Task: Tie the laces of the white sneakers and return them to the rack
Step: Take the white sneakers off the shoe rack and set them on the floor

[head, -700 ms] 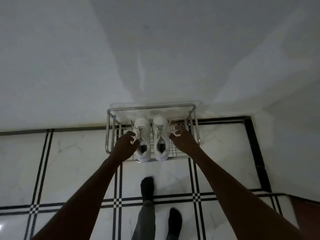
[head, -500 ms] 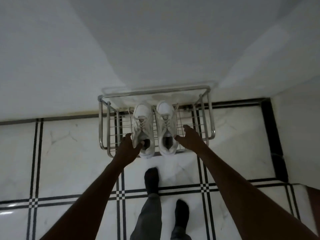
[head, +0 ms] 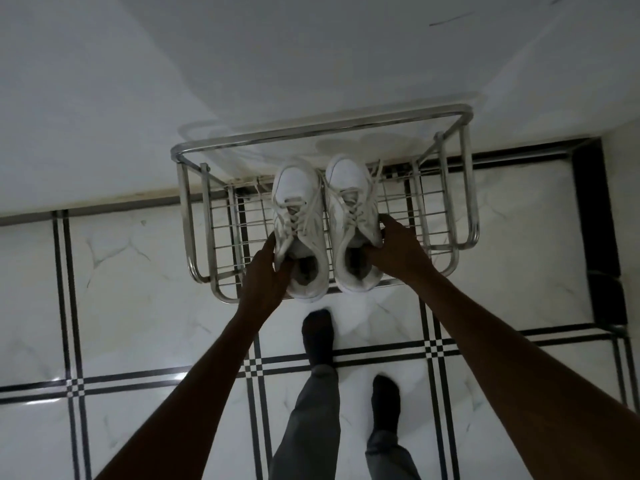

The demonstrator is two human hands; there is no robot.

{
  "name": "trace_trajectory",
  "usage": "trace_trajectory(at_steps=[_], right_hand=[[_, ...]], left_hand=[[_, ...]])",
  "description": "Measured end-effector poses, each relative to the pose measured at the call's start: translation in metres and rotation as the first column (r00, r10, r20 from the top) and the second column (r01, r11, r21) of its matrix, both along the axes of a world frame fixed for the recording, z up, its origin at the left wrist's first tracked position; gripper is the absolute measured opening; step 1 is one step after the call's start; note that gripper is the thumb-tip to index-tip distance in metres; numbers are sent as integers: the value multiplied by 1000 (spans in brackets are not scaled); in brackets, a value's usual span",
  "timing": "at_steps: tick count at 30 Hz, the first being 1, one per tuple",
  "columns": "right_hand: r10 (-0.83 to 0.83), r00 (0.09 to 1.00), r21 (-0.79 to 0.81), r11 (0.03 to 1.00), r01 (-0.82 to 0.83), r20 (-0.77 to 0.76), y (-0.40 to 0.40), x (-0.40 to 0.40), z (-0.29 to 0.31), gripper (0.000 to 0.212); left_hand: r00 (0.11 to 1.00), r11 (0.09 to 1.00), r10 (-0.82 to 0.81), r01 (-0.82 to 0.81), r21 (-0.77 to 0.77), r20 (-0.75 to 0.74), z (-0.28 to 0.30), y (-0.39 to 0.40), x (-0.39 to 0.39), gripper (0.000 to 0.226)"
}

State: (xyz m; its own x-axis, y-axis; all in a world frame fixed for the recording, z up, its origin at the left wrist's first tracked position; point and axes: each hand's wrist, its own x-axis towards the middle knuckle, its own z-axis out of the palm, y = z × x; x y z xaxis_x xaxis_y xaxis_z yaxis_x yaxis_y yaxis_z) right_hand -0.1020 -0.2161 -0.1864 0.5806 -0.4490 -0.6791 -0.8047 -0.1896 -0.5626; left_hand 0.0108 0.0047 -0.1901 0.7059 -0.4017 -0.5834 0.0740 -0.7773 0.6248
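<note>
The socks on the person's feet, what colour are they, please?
Black socks, clearest in the head view.

Seen from above: metal wire rack [head: 464,188] against the wall, two white sneakers side by side on its top shelf, toes toward the wall, laces loose. Left hand [head: 265,275] closed on the collar of the left sneaker [head: 298,216], right hand [head: 394,252] gripping the outer side and collar of the right sneaker [head: 349,209]. Just in front of the rack, two dark-socked feet [head: 318,336] on pale tiled floor [head: 131,289] with black lines.
</note>
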Motion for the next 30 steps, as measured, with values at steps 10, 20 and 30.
trace_trajectory(at_steps=[10,20,30], right_hand=[[-97,913,-144,976,165,395,50,-58,21,61],[-131,875,-100,975,199,467,115,-190,5,74],[-19,951,-124,991,60,308,168,-271,-84,50]], left_hand=[[990,988,134,-130,-83,41,29,28,-57,67],[953,951,276,-252,-179,126,29,90,-207,55],[944,946,325,-325,5,-51,-70,146,-294,41]])
